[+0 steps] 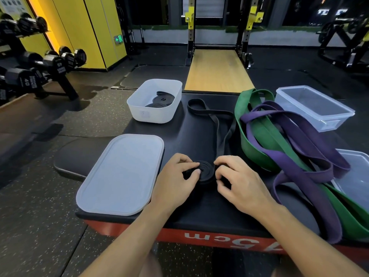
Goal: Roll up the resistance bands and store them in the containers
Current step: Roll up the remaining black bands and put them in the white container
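View from a person's head, looking down at a black padded counter (185, 134) in a gym. Both hands are close together at the near middle of the counter, clamped on a black band (205, 172) that is partly wound into a flat coil lying on the counter. The left hand (175, 176) grips the coil's left edge, with the thumb on top. The right hand (239, 182) pinches the coil's right edge with curled fingers. The unwound rest of the band runs away from the coil across the counter and ends in a loop near the far edge.

At the far left corner of the counter stands an open white tub (151, 115) with coiled black bands (159, 101) lying in it. A frosted lid (121, 174) lies flat at the near left, just beside the left hand.

To the right of the black band lies a tangled heap of wide green bands (257, 136) and purple bands (295, 162), trailing over the counter's near right edge. Beyond the heap, at the far right, a clear tub (339, 118) stands open. A second clear tub (357, 176) shows at the right edge, partly hidden by the heap.

The counter's front face is red with white lettering. To the left, dumbbells (56, 62) sit on a rack beside yellow wall panels. Straight ahead, a wooden platform (215, 70) lies between black-and-yellow uprights.
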A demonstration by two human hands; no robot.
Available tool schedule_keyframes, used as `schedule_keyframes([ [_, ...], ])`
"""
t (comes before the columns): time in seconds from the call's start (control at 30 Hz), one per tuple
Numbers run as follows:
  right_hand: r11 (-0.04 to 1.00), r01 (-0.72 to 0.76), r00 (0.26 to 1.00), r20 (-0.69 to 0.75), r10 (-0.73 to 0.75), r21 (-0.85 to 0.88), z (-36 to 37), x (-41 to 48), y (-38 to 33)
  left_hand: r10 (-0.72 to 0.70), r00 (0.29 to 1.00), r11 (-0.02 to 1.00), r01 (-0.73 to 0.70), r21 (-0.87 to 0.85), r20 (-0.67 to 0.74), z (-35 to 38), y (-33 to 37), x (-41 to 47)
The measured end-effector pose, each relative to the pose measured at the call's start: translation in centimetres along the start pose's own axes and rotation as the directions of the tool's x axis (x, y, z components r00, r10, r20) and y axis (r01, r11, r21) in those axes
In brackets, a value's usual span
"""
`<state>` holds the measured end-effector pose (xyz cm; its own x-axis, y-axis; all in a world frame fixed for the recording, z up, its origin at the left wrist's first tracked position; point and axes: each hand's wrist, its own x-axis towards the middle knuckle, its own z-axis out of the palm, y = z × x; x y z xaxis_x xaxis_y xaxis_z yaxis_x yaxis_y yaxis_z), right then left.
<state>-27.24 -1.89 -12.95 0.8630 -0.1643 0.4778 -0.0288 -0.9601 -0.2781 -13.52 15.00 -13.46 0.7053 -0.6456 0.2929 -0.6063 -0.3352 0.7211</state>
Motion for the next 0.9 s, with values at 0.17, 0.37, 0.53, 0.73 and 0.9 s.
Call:
schedule_keyframes([
  [0.17, 0.999, -0.036, 0.999, -0.014, 0.036, 0.021, 0.0, -0.4, 0.4, 0.018, 1.0, 1.0, -0.018, 0.023, 0.006, 0.0, 0.0, -0.1],
  [0.37, 1.0, -0.003, 1.0, 0.003, 0.003, 0.03, 0.0, -0.2, 0.8, 0.014, 1.0, 1.0, -0.014, -0.009, -0.006, 0.1, -0.2, 0.0],
  [0.53, 0.994, 0.092, 0.996, 0.027, -0.091, -0.057, -0.7, 0.0, 1.2, 0.001, 1.0, 1.0, -0.001, -0.024, 0.008, 0.0, 0.0, 0.0],
  [0.73, 0.954, 0.213, 0.976, 0.084, -0.199, -0.21, -1.7, 0.1, 1.6, -0.002, 1.0, 1.0, 0.002, -0.011, 0.006, 0.0, 0.1, 0.0],
  [0.9, 0.955, 0.185, 0.98, 0.12, -0.16, -0.234, -2.8, 0.3, 1.5, -0.002, 1.0, 1.0, 0.002, -0.002, 0.004, -0.1, 0.1, 0.0],
])
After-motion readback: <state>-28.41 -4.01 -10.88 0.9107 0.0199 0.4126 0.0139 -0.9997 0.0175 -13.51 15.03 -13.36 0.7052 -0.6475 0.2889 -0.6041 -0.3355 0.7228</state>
